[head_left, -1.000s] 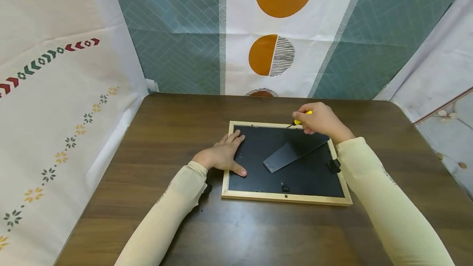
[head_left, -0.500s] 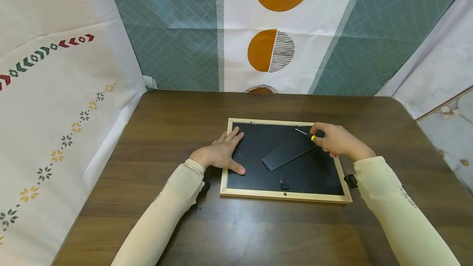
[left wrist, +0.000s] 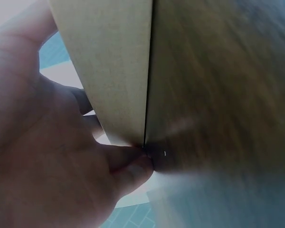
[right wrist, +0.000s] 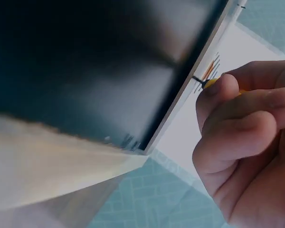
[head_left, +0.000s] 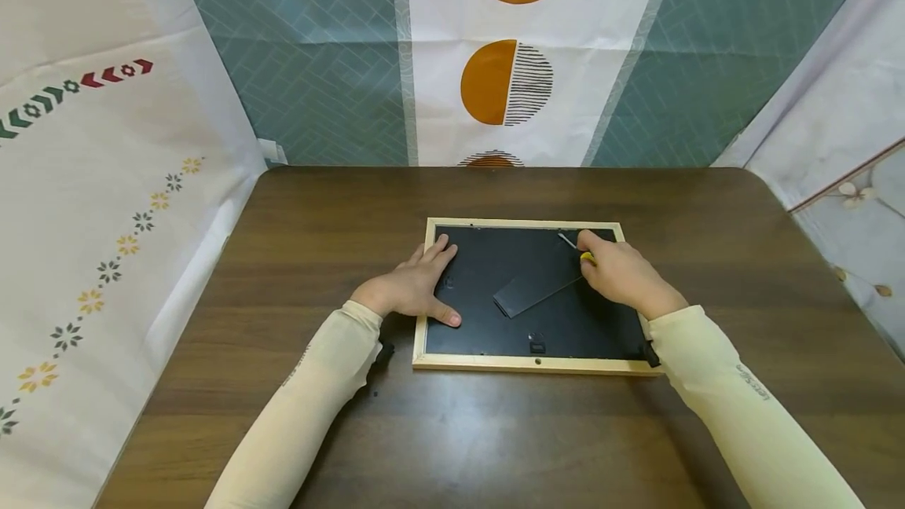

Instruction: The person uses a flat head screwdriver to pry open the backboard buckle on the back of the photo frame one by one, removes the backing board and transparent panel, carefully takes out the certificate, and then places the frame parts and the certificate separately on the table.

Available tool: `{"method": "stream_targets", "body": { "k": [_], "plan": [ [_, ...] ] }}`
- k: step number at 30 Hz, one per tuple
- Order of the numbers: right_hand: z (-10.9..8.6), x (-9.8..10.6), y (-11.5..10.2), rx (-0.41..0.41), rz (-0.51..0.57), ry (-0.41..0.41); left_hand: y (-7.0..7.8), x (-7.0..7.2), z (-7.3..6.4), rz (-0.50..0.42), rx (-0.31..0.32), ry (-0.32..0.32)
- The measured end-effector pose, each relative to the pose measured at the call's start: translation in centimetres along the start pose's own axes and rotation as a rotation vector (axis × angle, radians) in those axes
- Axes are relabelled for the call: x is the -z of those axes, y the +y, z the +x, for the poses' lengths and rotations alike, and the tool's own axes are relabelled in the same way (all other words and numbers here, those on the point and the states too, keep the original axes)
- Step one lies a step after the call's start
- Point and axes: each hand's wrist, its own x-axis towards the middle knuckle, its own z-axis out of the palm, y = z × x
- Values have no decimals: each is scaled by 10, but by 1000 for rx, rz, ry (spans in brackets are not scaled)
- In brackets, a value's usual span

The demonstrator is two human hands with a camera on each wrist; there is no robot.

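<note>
A picture frame [head_left: 481,361] with a pale wooden rim lies back up on the table, showing a black backing board [head_left: 474,273]. A black stand leg [head_left: 523,298] lies slantwise across that board. Over the frame's left side my left hand [head_left: 406,285] is spread, its thumb and fingertips resting on the board; the left wrist view shows it along the wooden side [left wrist: 109,61]. My right hand [head_left: 625,277] grips a yellow-handled screwdriver [head_left: 587,257] above the far right part of the board. Its thin shaft points toward the far rim, while the fingers cover most of the handle [right wrist: 211,82].
The brown wooden table [head_left: 452,438] extends around the frame on every side. Behind its far edge hangs a green and white patterned cloth [head_left: 325,93]. Pale printed cloths flank it, one on the left [head_left: 177,258] and another on the right [head_left: 862,234].
The right hand has drawn the screwdriver back from the frame's far rim toward the person, shifting right, then slightly left again. The left hand stays on the frame. The head view has shifted slightly.
</note>
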Motion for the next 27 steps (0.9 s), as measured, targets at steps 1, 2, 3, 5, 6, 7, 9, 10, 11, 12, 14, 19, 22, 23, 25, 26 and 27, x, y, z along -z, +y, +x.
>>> {"method": "stream_targets", "body": {
  "k": [1,2,3,5,6,7,9,10,11,12,14,19,22,23,25,26,27],
  "plan": [
    [1,1,-2,-2,-5,0,0,0,0,0,-2,1],
    [3,2,-4,-3,-9,0,0,1,-1,0,-5,2],
    [4,4,-6,-4,-16,1,0,1,-1,1,-5,2],
    [7,8,-11,-9,-28,0,0,1,-1,3,-8,3],
    [8,10,-12,-12,-33,0,0,1,-1,1,-11,5],
    [9,11,-14,-15,-36,-1,1,2,-1,2,-13,7],
    [11,13,-17,-23,-36,-2,1,2,-2,1,-8,3],
    [11,12,-18,-28,-35,-5,2,2,-2,-2,-9,1],
    [11,11,-19,-32,-34,-6,2,2,-2,-3,-11,-1],
    [11,10,-20,-38,-32,-5,3,3,-2,-5,-16,-1],
    [11,4,-21,-39,-45,-2,2,2,-2,-12,-18,-4],
    [14,-9,-26,-33,-83,-9,0,1,-3,-19,-20,3],
    [17,-13,-28,-66,-73,-46,0,2,-3,-20,-21,-1],
    [18,-15,-28,-85,-57,-68,0,2,-2,-21,-22,-4],
    [19,-16,-30,-138,-14,-110,0,2,-1,-18,-30,-6],
    [19,-17,-30,-162,0,-126,0,2,0,-17,-32,-9],
    [20,-17,-31,-184,12,-144,1,2,0,-17,-34,-10]
  ]
}}
